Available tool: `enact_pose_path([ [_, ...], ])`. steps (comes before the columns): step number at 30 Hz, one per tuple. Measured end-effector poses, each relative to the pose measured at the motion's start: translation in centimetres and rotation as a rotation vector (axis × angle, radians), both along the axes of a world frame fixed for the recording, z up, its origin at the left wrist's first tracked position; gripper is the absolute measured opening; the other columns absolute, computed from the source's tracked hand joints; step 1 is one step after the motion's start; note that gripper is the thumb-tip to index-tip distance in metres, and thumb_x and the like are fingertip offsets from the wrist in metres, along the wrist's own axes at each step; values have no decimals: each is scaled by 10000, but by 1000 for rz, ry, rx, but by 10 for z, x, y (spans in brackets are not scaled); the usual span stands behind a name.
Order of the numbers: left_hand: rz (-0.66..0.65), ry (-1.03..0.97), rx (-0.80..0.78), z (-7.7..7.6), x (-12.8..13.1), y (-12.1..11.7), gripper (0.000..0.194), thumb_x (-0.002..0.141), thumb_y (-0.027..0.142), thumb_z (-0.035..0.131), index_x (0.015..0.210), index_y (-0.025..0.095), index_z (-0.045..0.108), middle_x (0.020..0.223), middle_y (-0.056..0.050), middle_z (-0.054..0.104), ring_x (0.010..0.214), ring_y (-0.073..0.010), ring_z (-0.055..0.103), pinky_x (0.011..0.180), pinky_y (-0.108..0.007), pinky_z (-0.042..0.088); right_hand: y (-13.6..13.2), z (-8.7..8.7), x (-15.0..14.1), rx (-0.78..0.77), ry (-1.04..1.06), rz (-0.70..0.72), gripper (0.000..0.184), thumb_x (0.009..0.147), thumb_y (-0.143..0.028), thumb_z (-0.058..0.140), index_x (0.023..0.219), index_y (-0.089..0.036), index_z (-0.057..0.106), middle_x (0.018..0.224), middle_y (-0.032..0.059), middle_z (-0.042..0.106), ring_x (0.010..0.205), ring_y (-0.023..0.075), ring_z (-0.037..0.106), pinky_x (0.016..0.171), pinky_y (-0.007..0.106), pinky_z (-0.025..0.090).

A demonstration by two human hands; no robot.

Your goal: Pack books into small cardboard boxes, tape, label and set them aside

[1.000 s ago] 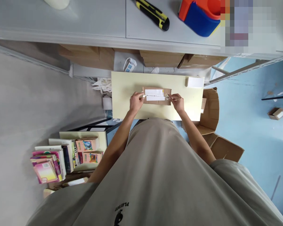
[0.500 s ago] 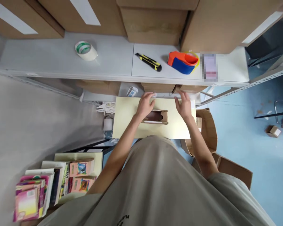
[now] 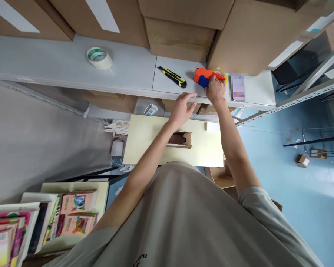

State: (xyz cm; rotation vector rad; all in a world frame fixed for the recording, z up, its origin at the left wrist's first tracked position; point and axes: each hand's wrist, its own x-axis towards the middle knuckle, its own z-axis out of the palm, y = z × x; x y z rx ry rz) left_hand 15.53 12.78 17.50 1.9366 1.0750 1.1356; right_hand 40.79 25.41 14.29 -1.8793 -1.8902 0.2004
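Note:
My right hand (image 3: pixel 217 90) is closed around the orange and blue tape dispenser (image 3: pixel 203 78) on the grey shelf, with a yellow tape roll at its far end. My left hand (image 3: pixel 183 108) hangs just in front of the shelf edge, fingers apart, holding nothing. Left of the dispenser lies a black and yellow utility knife (image 3: pixel 172 77). Below my left hand, a small cardboard box (image 3: pixel 180 139) with an opening in its top rests on the pale yellow board (image 3: pixel 144 142). My left forearm covers part of that box.
Large cardboard boxes (image 3: pixel 180 37) line the back of the shelf (image 3: pixel 128 66). A roll of white tape (image 3: pixel 99 58) stands at the left. Books (image 3: pixel 78 203) are stacked at lower left. A white box (image 3: pixel 212 127) lies on the board's right end. Open cartons (image 3: pixel 222 178) sit at right.
My right hand has moved up from the board to the shelf and taken hold of the tape dispenser. My left hand has risen toward the shelf edge. The view has shifted slightly.

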Motion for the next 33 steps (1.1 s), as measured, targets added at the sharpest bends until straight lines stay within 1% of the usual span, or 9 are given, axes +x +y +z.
enact_pose_path([
  [3, 10, -92, -75, -16, -11, -29, 274, 1157, 307, 679, 1407, 246, 772, 1408, -114, 843, 1322, -283, 815, 1219, -475, 658, -54, 10, -15, 11, 43, -7, 572, 1176, -513, 641, 1591, -123, 583, 1430, 280, 778, 1472, 507, 713, 1356, 807, 443],
  [6, 27, -191, -193, -33, -27, -72, 279, 1169, 385, 690, 1409, 263, 766, 1344, -116, 860, 1228, -253, 846, 1146, -436, 692, -137, 13, -39, -20, 210, 2, 672, 1156, -605, 645, 1658, -176, 523, 1450, 259, 762, 1412, 489, 733, 1258, 747, 572],
  [9, 61, -269, -303, -46, -41, -117, 328, 1148, 507, 745, 1380, 276, 761, 1296, -110, 863, 1182, -242, 858, 1097, -421, 714, -214, 4, -70, -172, 529, 42, 662, 1112, -795, 646, 1512, -268, 621, 1285, 166, 808, 1235, 406, 774, 1134, 631, 674],
  [12, 102, -322, -369, -55, -52, -151, 350, 1110, 568, 800, 1305, 280, 760, 1276, -100, 860, 1113, -232, 869, 1038, -406, 730, -261, -6, -102, -292, 841, 81, 749, 999, -937, 713, 1373, -289, 672, 1217, 114, 819, 1136, 348, 776, 1101, 562, 694],
  [15, 135, -321, -378, -59, -65, -168, 303, 1105, 561, 806, 1226, 286, 763, 1202, -76, 866, 1067, -232, 868, 1011, -403, 731, -281, -9, -128, -369, 944, 77, 811, 929, -997, 742, 1337, -299, 690, 1201, 100, 810, 1140, 336, 768, 1111, 547, 686],
  [19, 165, -274, -412, -61, -82, -176, 299, 1130, 571, 752, 1204, 282, 757, 1214, -76, 865, 1079, -230, 858, 1033, -397, 717, -287, -1, -152, -409, 942, 99, 811, 942, -999, 719, 1364, -306, 701, 1215, 112, 794, 1153, 336, 761, 1098, 535, 684],
  [24, 69, -308, -499, -66, -102, -181, 334, 1099, 602, 769, 1184, 279, 769, 1167, -72, 873, 1062, -242, 864, 1049, -414, 719, -293, -3, -167, -401, 924, 83, 766, 920, -990, 767, 1251, -304, 698, 1139, 95, 769, 1097, 331, 756, 1048, 530, 700],
  [29, 25, -340, -640, -76, -134, -161, 468, 1041, 702, 793, 1221, 271, 830, 1221, -81, 886, 1121, -274, 856, 1000, -420, 722, -307, -14, -163, -523, 812, 75, 759, 915, -982, 792, 1202, -292, 661, 1054, 59, 780, 950, 279, 735, 917, 491, 710],
  [33, -47, -424, -819, -80, -162, -132, 675, 1042, 848, 689, 1223, 228, 884, 1192, -114, 891, 1120, -325, 860, 898, -419, 696, -318, -6, -161, -632, 692, 154, 731, 939, -955, 790, 1170, -279, 633, 995, 46, 751, 859, 255, 689, 819, 455, 658],
])
